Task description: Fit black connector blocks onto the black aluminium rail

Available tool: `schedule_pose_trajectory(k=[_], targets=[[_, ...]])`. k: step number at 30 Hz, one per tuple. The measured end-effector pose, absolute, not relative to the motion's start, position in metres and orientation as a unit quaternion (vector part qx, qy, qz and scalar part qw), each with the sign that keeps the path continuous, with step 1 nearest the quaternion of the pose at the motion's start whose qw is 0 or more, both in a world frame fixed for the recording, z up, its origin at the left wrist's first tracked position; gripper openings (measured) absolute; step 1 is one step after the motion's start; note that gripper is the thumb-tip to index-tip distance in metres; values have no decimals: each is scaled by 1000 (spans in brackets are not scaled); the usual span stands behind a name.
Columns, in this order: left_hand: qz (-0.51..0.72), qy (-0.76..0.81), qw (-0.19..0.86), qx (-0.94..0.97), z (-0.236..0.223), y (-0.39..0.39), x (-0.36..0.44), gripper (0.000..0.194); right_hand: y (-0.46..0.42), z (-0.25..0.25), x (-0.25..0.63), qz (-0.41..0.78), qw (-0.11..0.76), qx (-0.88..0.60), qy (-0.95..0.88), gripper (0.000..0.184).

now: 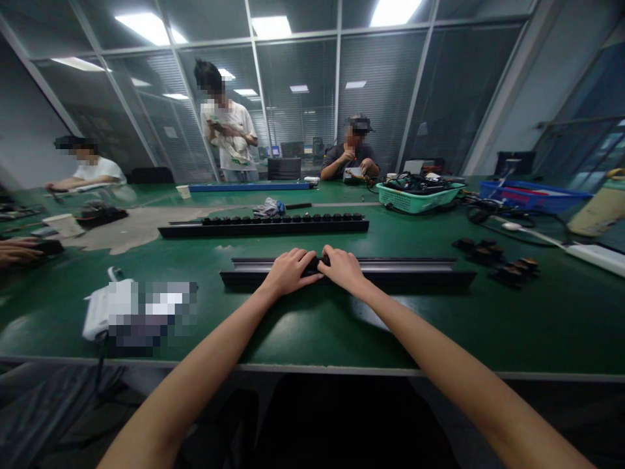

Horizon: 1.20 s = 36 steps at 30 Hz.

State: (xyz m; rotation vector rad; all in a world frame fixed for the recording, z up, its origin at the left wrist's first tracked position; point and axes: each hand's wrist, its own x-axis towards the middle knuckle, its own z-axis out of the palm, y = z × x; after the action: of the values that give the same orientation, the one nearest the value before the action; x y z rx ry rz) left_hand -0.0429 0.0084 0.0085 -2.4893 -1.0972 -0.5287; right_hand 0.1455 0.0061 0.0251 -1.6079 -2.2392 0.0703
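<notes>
A long black channel rail (415,279) with a shiny grey inner strip lies crosswise on the table in front of me. At its middle, my left hand (290,270) and my right hand (343,268) come together, fingers curled around a small black part (312,264) in the channel. Fingers cover most of that part, so its exact shape is hidden. Farther back, a second black rail (263,229) carries a row of several small black parts (293,219). To the right of my hands sit loose clusters of similar black pieces (516,271).
A green basket (415,200) of cables and a blue tray (537,198) stand at the back right. A white power strip (598,256) lies at right, and a white device (105,306) at left. Gloves (269,208) lie behind the rear rail. Several people are around the table.
</notes>
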Motion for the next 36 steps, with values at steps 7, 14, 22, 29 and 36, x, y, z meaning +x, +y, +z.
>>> schedule_pose_trajectory(k=[7,14,22,29,36], targets=[[-193,-390,190,-880,8,9,-43,57,10,27,149,62,169,-585,-791,25],[-197,-387,190,-880,7,10,-43,55,11,27,151,62,172,-579,-794,26],[-194,-388,190,-881,8,10,-42,56,13,28,156,64,172,-575,-797,25],[-190,-392,191,-880,9,8,-42,56,15,27,161,60,173,-573,-799,25],[-184,-398,191,-878,10,7,-41,57,15,28,165,49,171,-577,-797,24]])
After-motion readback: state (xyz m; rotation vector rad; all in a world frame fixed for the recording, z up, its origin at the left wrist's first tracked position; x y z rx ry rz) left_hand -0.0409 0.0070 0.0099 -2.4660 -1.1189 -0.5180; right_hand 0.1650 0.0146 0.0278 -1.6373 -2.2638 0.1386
